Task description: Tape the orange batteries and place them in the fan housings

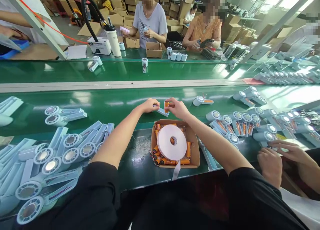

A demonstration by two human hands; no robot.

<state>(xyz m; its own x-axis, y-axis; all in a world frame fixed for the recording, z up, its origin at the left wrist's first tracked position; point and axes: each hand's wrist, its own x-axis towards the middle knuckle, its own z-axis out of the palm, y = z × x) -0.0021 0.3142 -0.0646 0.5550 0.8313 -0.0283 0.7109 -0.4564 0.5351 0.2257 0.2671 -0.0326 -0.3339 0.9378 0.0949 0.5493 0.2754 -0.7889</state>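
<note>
My left hand (150, 105) is closed on the near-left end of a light-blue handheld fan housing (163, 112), whose handle points right over the green belt. Most of the fan's head is hidden behind my fingers. Between the thumb and fingers of my right hand (178, 108) is an orange battery (166, 106), held upright just above the handle. Below my hands stands a cardboard box (196, 156) of orange wired batteries (188, 150). A large roll of white tape (165, 143) lies on top of them, its loose end hanging over the box's front edge.
Many fan housings (71, 155) crowd the left side. Others with orange batteries inside (243, 128) lie on the right, near a co-worker's hands (271, 163). One fan (198, 100) rests beyond my right hand. Across the belt, two people work behind a small carton (154, 50).
</note>
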